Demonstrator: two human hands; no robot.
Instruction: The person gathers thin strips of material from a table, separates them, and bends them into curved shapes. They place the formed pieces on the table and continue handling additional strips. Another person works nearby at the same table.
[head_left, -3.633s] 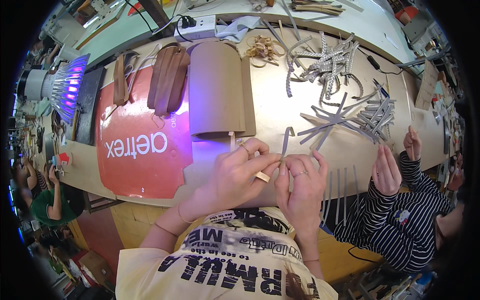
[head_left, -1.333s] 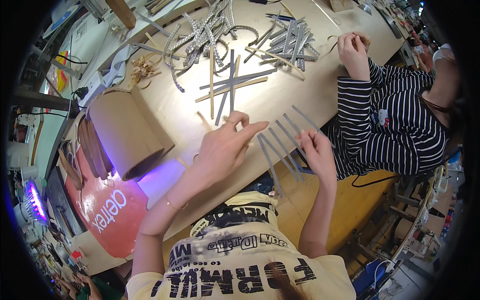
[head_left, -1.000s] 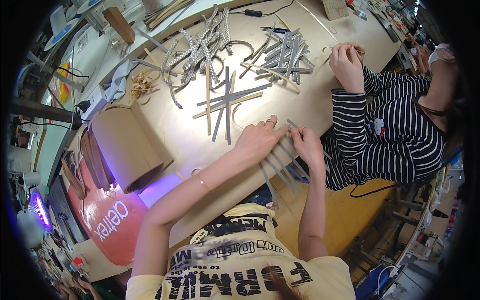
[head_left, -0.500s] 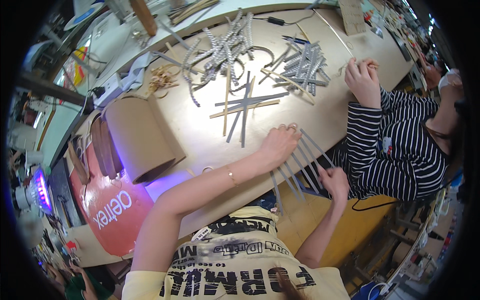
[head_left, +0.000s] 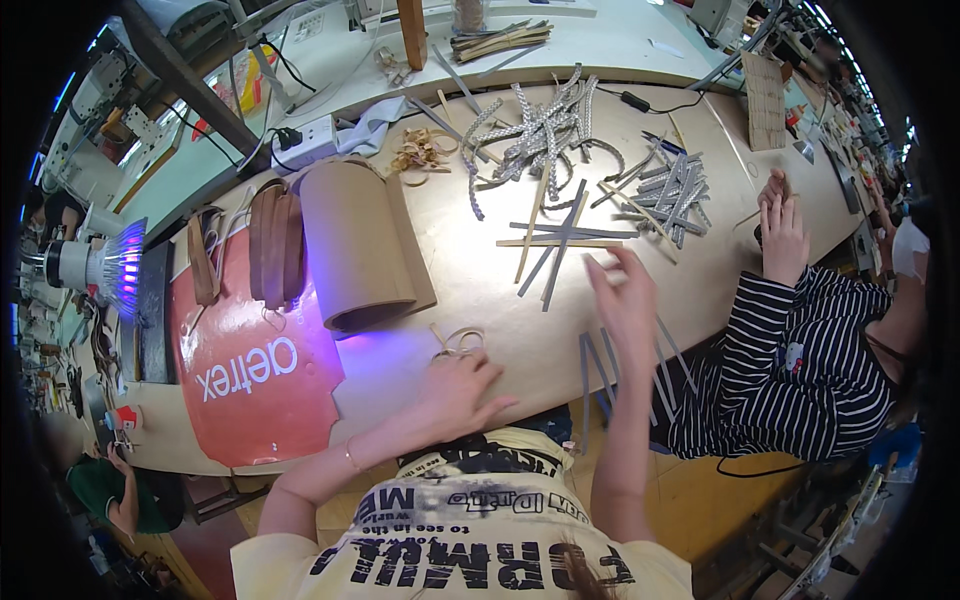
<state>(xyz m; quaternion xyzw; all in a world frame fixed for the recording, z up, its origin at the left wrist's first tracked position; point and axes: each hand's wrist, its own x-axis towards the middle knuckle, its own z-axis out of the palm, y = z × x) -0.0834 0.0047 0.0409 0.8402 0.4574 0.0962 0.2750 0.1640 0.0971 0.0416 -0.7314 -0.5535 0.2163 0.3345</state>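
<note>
My left hand (head_left: 458,395) lies low over the near edge of the table, its fingers spread, right beside a few thin tan loops (head_left: 462,342). Raised over the table, my right hand (head_left: 626,300) is somewhat blurred, with thumb and fingers apart and nothing visible between them. Just beyond its fingertips is a loose pile of crossed grey and tan strips (head_left: 566,238). Several long grey strips (head_left: 590,365) hang over the table's near edge, on both sides of my right forearm.
Braided silver strips (head_left: 545,125) and a heap of short grey pieces (head_left: 672,195) lie farther back. A brown cardboard-like roll (head_left: 360,250) stands left, beside brown straps (head_left: 275,245) and a red sheet (head_left: 255,380). A co-worker in a striped sleeve (head_left: 745,330) sits at right.
My left hand has left the grey strips and moved left to the tan loops. My right hand has let go of the strip ends and risen toward the crossed pile. The view has shifted.
</note>
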